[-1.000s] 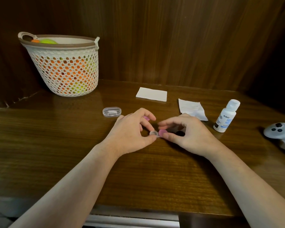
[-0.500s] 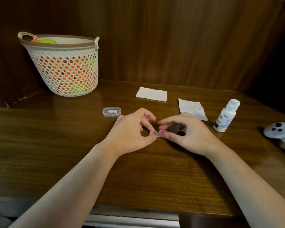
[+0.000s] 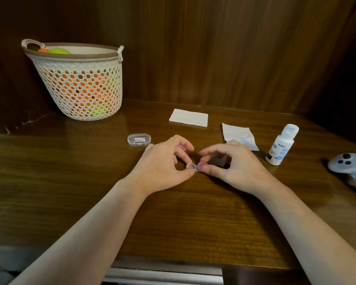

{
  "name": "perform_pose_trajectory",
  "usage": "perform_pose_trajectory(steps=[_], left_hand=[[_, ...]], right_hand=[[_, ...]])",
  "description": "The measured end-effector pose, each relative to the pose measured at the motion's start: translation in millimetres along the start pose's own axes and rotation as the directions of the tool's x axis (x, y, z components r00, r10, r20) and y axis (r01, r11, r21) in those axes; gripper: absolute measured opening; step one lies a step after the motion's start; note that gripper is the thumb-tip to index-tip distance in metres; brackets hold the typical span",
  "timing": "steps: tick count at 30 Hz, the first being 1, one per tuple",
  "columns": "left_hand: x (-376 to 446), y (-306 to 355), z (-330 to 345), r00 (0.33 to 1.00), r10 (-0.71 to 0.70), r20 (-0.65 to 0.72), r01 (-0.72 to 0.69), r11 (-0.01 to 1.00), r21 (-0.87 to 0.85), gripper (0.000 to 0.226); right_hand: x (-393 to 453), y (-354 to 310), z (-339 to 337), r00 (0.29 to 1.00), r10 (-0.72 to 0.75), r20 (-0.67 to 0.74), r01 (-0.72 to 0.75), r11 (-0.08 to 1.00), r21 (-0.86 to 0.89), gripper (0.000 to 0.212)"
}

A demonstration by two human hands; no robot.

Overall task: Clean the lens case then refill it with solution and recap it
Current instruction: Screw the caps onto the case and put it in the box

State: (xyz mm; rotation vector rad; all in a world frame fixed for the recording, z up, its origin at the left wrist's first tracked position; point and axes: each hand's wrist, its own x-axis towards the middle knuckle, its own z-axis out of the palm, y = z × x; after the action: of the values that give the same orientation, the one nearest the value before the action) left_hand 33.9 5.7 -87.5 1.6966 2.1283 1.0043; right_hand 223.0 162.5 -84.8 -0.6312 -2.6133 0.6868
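Observation:
The small lens case (image 3: 191, 166) sits on the wooden table (image 3: 70, 182) between my hands. Its left well is clear and uncapped. My left hand (image 3: 162, 167) pinches that side with thumb and fingers. A pink cap (image 3: 202, 166) sits on the right well, and my right hand (image 3: 234, 167) pinches it between thumb and forefinger. Another pink cap (image 3: 181, 147) peeks out behind my left fingers. The white solution bottle (image 3: 281, 145) stands capped to the right, apart from both hands.
A clear oval box (image 3: 139, 139) lies left of my hands. A folded white tissue (image 3: 188, 117) and a crumpled tissue (image 3: 237, 133) lie behind them. A mesh basket (image 3: 80, 85) with colourful contents stands at the back left. A white controller (image 3: 349, 165) rests at the right edge.

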Motion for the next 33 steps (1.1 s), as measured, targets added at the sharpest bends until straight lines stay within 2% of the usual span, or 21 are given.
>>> perform_pose_trajectory(steps=[4, 11, 18, 33], left_hand=[[0.2, 0.5, -0.4, 1.000, -0.006, 0.000, 0.006, 1.000, -0.002, 0.049], [-1.2, 2.1, -0.9, 1.000, -0.008, -0.005, 0.008, 1.000, -0.008, 0.048], [-1.6, 4.3, -2.0, 1.000, -0.013, 0.001, 0.013, 1.000, -0.010, 0.048], [-0.8, 4.6, -2.6, 1.000, -0.015, 0.009, 0.015, 1.000, -0.011, 0.049]], right_hand=[[-0.6, -0.9, -1.2, 1.000, -0.003, -0.003, 0.003, 1.000, 0.008, 0.041], [-1.1, -2.4, -0.3, 1.000, 0.001, 0.014, -0.001, 1.000, 0.001, 0.035], [-3.1, -0.2, -8.3, 0.999, -0.012, 0.039, 0.010, 0.999, 0.037, 0.047], [-2.1, 4.1, -10.9, 0.999, -0.009, 0.044, 0.007, 0.999, 0.036, 0.043]])
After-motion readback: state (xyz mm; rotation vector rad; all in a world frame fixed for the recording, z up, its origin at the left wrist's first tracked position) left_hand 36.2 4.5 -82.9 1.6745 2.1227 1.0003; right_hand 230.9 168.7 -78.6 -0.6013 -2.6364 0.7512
